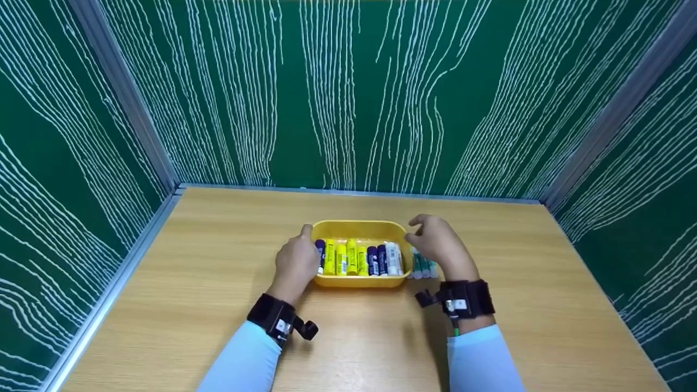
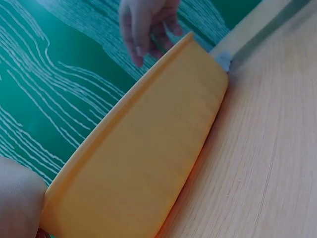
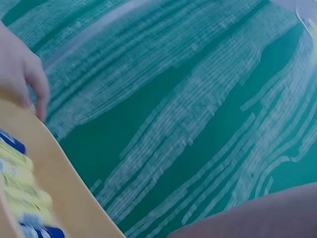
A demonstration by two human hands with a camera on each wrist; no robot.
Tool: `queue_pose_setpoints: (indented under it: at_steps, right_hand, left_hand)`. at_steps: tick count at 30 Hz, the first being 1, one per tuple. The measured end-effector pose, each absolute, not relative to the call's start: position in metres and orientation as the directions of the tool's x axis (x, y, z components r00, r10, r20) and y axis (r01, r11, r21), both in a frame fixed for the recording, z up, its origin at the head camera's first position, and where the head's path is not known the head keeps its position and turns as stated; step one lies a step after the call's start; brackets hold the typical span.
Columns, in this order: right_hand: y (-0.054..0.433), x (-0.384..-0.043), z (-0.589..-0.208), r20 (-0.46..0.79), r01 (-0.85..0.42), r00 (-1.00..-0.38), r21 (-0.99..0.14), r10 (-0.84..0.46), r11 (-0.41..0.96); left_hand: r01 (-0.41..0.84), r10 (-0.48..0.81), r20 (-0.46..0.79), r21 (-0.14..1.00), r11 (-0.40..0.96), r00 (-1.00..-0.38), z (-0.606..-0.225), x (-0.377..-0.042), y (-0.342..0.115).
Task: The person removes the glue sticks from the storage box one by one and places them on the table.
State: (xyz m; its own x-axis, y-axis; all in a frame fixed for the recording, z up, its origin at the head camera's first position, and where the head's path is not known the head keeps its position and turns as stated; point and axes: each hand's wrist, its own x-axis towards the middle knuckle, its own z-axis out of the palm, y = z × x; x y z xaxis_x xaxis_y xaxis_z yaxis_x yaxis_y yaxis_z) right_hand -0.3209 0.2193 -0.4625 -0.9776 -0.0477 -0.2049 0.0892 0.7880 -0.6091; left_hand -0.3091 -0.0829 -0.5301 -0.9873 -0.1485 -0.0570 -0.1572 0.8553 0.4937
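A yellow plastic tub (image 1: 359, 281) stands on the table with a row of glue sticks (image 1: 352, 258) inside: yellow ones, dark blue ones and white ones at the right end. At its left end my left hand (image 1: 297, 258) grips the rim, and in the right wrist view that hand's fingers (image 3: 37, 84) bend over the edge. My right hand (image 1: 437, 242) is raised at the tub's right end with fingers loosely bent and nothing in them. Below it, several green-and-white sticks (image 1: 422, 265) lie on the table against the tub's right side, partly covered by the hand.
The wooden table (image 1: 228, 234) is bounded by green walls (image 1: 375, 109) with white wavy lines, joined by grey metal corner posts (image 1: 125, 87). A black strap (image 1: 468, 299) with a loose end is worn on each wrist.
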Motion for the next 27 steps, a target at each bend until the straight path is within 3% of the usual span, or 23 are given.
queue_pose_setpoints:
  at_steps: [19,27]
  right_hand:
    - [0.162,-0.31,-0.478,-0.285,0.149,-0.959,-0.5,0.0,0.853]
    - [0.155,-0.31,-0.488,-0.217,0.063,-0.975,-0.421,-0.033,0.905]
  left_hand:
    - [-0.119,-0.126,-0.018,0.489,0.864,-0.992,-0.532,-0.311,-0.086]
    - [-0.14,-0.132,-0.049,0.476,0.868,-0.99,-0.531,-0.311,-0.085]
